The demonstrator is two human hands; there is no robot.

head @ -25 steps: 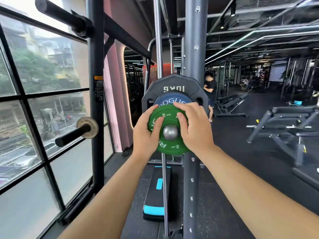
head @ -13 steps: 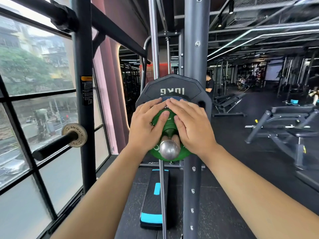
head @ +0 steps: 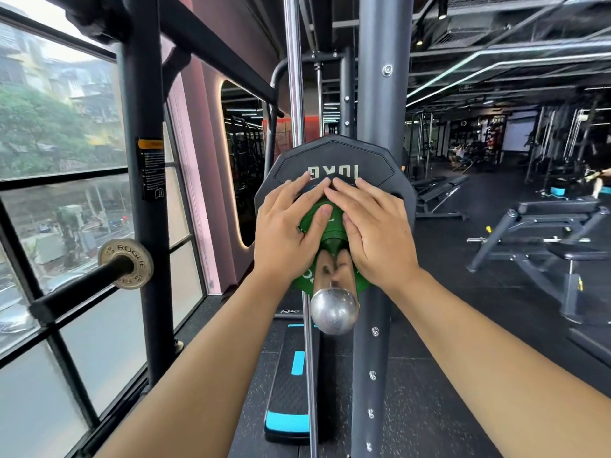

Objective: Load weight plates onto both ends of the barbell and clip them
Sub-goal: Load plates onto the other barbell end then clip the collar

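At the centre of the frame, both my hands lay flat on the small green round weight plate (head: 330,227), which sat on the chrome steel barbell sleeve (head: 334,310); the sleeve's rounded end poked out towards me just below my wrists. My left hand (head: 284,233) and my right hand (head: 373,233) had their fingers straight and spread, the tips meeting above the plate's top edge. They were pressing rather than gripping, and neither hand held anything. Directly behind the green plate stood the big black many-sided rubber plate marked 10KG (head: 334,153), on the same sleeve. I judged I was at the step of pushing the green plate home against the stack on this end. I could not tell whether it was seated flush, since my palms covered the joint. The next move would call for a collar clip slid over the bare sleeve end and locked against the green plate, yet no clip showed anywhere in view. After that, the bar's other end, out of sight, would need checking too.
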